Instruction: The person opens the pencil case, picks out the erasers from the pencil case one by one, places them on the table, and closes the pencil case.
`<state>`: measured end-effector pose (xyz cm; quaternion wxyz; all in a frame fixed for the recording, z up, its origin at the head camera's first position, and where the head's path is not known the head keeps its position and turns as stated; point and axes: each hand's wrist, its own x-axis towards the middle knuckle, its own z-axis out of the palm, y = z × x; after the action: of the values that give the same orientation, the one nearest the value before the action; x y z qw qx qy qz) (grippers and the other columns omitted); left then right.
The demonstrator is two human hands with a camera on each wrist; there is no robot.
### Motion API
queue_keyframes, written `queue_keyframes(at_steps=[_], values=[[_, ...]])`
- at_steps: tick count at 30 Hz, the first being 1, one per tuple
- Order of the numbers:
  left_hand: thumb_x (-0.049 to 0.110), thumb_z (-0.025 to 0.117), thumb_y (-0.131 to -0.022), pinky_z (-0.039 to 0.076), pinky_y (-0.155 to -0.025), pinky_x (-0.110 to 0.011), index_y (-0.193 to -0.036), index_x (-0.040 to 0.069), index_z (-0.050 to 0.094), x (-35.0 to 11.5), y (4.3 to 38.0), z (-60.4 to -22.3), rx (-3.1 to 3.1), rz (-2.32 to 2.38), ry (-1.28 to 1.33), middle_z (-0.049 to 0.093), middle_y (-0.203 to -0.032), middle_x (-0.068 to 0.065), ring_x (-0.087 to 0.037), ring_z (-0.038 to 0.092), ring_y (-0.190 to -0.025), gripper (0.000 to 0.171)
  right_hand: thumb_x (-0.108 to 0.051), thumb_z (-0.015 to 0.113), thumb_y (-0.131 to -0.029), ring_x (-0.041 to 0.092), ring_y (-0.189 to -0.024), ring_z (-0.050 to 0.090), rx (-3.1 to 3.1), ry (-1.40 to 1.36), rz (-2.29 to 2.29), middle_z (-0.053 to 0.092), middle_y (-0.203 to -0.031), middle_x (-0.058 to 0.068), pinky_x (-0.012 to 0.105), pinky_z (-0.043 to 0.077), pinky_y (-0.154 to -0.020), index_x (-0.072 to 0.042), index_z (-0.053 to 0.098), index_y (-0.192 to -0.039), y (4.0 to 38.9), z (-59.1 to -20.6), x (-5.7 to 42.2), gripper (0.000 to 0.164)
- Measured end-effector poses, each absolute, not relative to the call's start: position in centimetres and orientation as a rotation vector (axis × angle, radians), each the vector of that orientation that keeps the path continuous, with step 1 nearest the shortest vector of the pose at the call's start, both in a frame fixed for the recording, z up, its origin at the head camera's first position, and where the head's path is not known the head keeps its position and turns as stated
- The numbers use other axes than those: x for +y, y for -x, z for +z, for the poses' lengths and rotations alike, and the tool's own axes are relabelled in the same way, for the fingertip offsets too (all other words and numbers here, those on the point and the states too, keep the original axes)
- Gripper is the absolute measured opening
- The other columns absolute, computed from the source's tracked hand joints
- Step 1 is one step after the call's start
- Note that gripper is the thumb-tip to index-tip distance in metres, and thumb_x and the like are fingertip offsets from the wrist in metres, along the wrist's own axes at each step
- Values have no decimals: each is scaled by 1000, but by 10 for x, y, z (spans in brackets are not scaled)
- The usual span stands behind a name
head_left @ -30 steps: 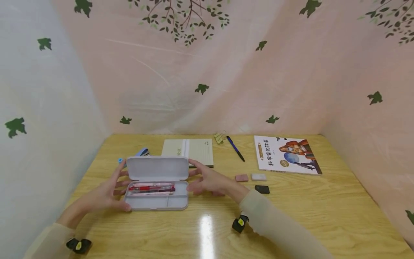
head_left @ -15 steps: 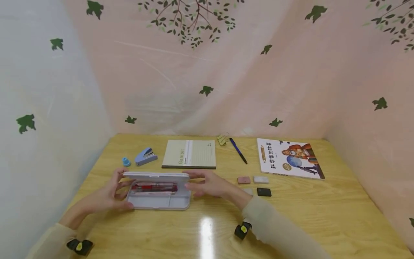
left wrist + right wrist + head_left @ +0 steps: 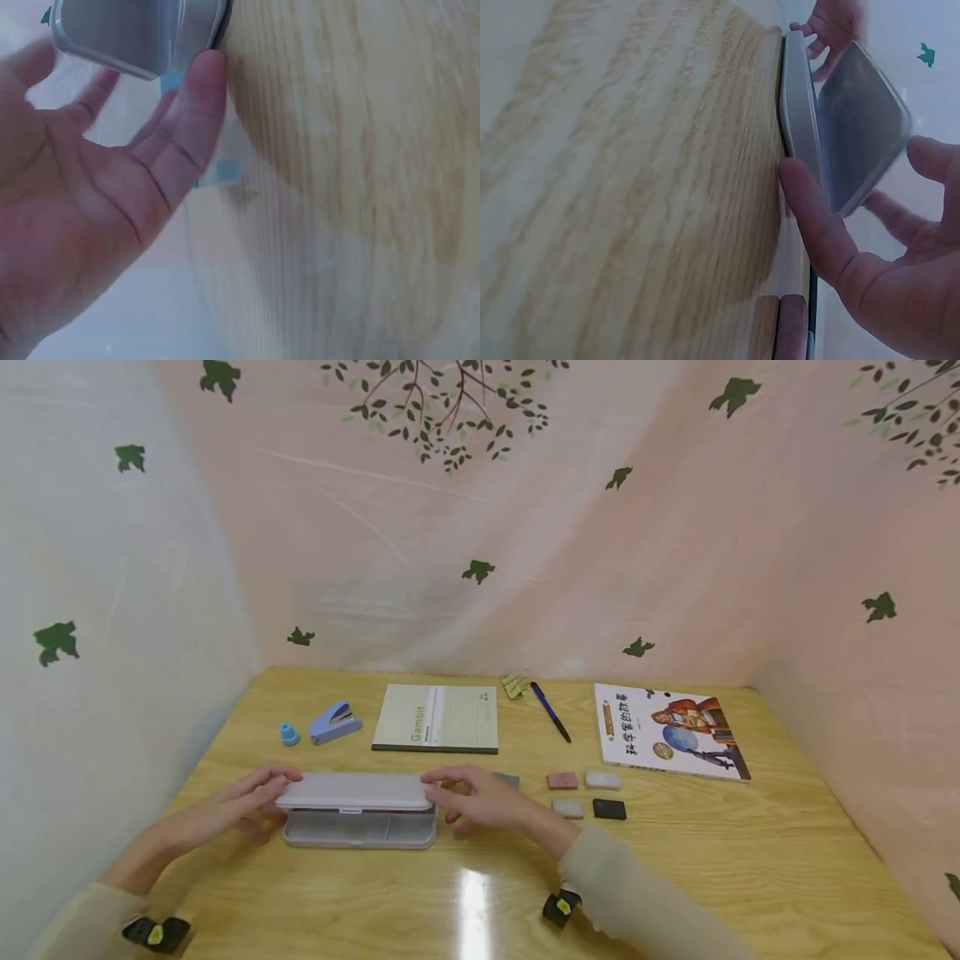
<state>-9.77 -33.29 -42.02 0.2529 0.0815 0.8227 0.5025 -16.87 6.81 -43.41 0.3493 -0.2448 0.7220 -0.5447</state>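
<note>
A white pencil case lies on the table with its lid tilted partway down over the base. The pens inside are mostly hidden. My left hand touches the lid's left end, its fingers spread in the left wrist view, where the case shows at the top. At the other end, my right hand has fingertips at the lid's right corner. In the right wrist view the right thumb lies beside the base's edge, and the other fingers are near the lid.
Behind the case lie a blue stapler, a small blue item and a Gambit notebook. Further right are a binder clip, a pen, a picture book and several eraser-like blocks.
The lid has swung from upright down toward the base, covering most of the pens. Both hands have followed it, and the left thumb has left the base's front corner.
</note>
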Motion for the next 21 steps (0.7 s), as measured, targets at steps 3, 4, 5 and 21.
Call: queue_keyframes(at_steps=[3,4,5,21], values=[[30,41,-111,58,-72,-40,-151,3,23,-335,97,-421,2230,1300,-186,52,-126,-24,-33,62,-100,52,-33,65,-101,29,-82,69,1877,573,-1380,59,-117,12,41,63,-65,-20,52,-148,166,-435,68,51],[28,43,-111,58,-69,-40,-152,3,21,-336,96,-421,2214,1292,-193,55,-120,-23,-33,63,-95,53,-32,66,-100,29,-79,69,1871,558,-1368,59,-113,13,41,63,-64,-21,49,-150,165,-435,67,54],[27,44,-110,58,-67,-39,-152,2,19,-337,96,-421,2201,1288,-207,57,-114,-21,-32,64,-90,54,-31,68,-100,29,-76,68,1866,549,-1360,60,-110,13,41,62,-63,-22,46,-152,164,-435,67,57],[18,54,-107,59,-58,-36,-157,7,12,-334,100,-424,2115,1316,-327,66,-87,-19,-24,65,-68,67,-20,74,-95,24,-67,66,1927,559,-1290,68,-87,17,39,61,-55,-26,41,-152,162,-440,63,66]])
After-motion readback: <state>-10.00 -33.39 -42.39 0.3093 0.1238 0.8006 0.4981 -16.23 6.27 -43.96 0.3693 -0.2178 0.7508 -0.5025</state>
